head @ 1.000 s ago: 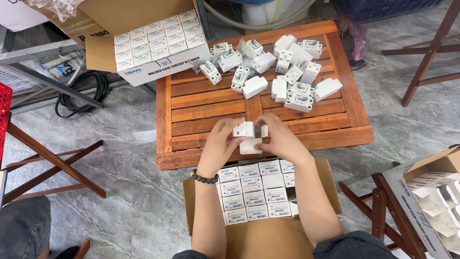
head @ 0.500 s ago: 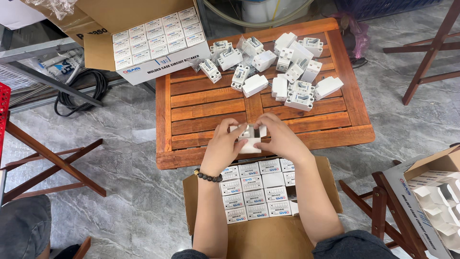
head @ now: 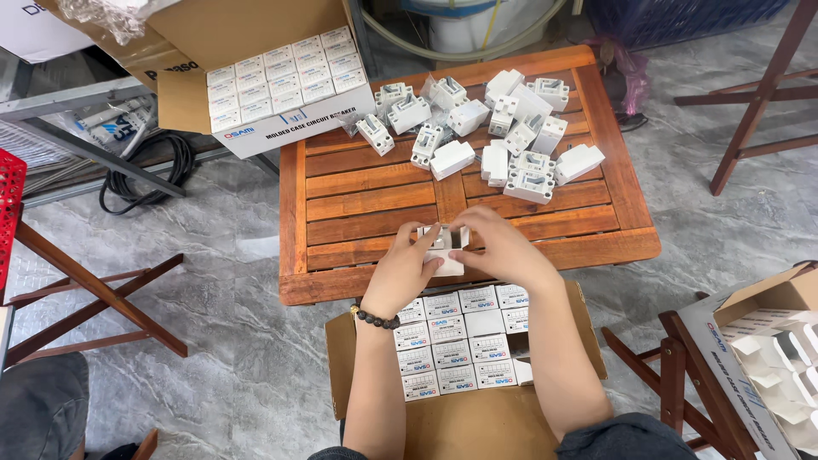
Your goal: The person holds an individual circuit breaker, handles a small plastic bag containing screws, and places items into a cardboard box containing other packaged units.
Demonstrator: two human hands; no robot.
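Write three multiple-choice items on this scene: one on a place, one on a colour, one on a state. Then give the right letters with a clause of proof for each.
1. Where does the heap of loose white breaker units lie?
A. on the far part of the slatted wooden table
B. on the grey floor
C. inside the near carton

2. What colour is the bead bracelet on the left wrist?
A. red
B. dark, near black
C. white

3. How is the small white box held?
A. by the left hand alone
B. it lies untouched
C. between the left hand and the right hand

Answers: 1 A, the heap sits on the far slats; 2 B, the beads look black; 3 C, fingers of both hands grip it.
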